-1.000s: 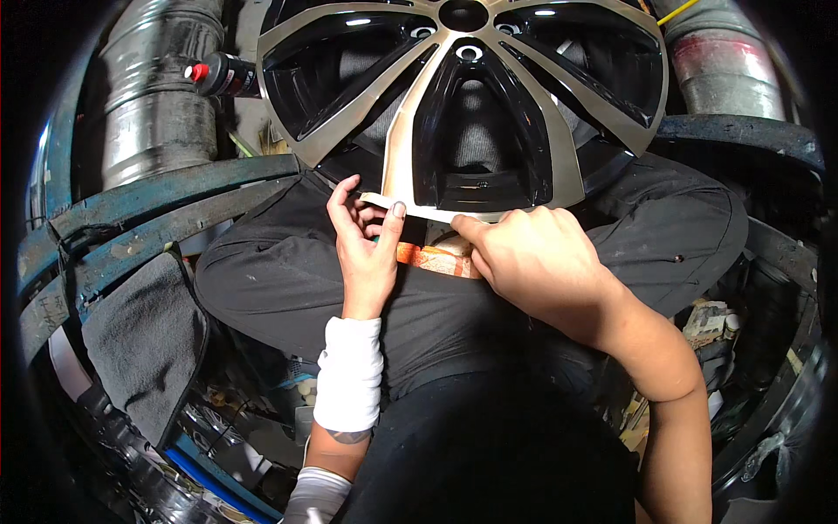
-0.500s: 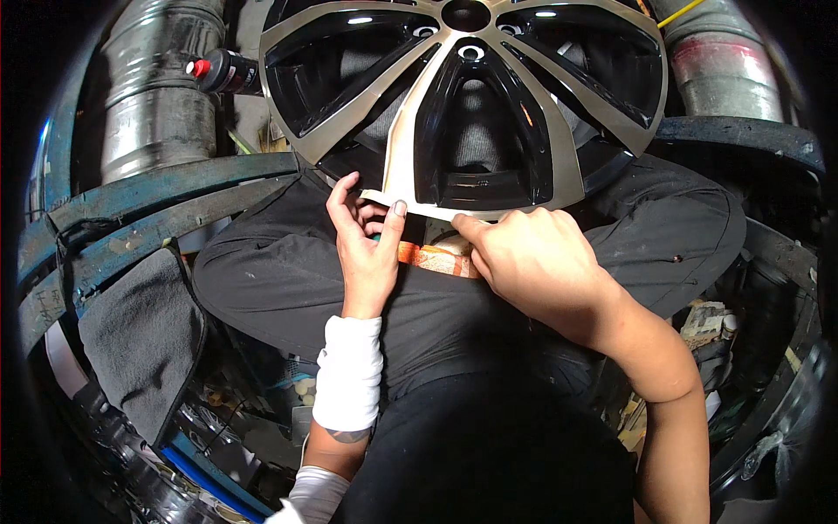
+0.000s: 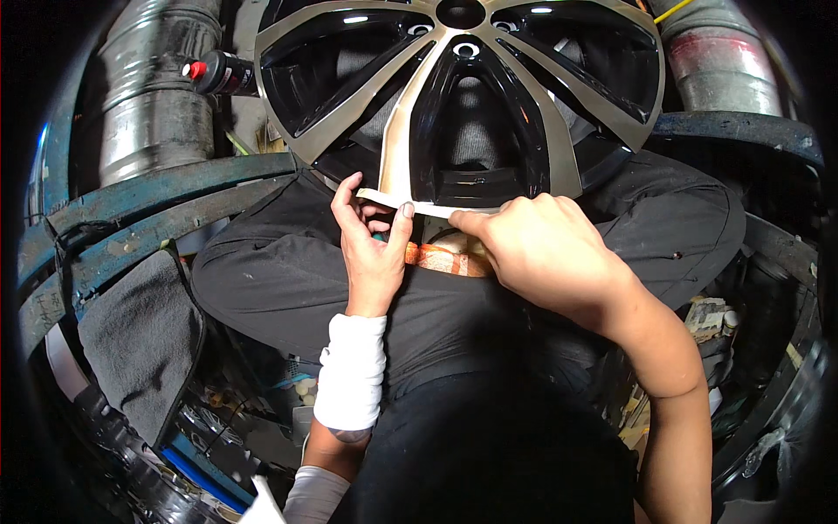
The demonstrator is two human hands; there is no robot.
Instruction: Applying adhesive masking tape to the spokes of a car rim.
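A black wheel rim (image 3: 476,185) with brushed-metal spokes rests over my crossed legs. Along its near edge runs a narrow pale strip (image 3: 429,210) that looks like masking tape. My left hand (image 3: 374,249) pinches the strip near its left end, thumb on top and the other fingers bent behind it. Further right, my right hand (image 3: 550,253) is curled, its leading finger pressed on the strip; its other fingertips are hidden underneath. Below the strip, between both hands, sits an orange patterned band (image 3: 441,259), perhaps around a roll.
A black bottle with a red cap (image 3: 223,72) lies left of the rim. Blue metal bars (image 3: 166,188) curve along the left, with a grey cloth (image 3: 144,341) hanging there. Silver cylinders (image 3: 161,87) stand at both far sides.
My right hand has slid slightly to the right along the rim's edge, and more of the pale strip shows between my hands. My left thumb has shifted a little to the right.
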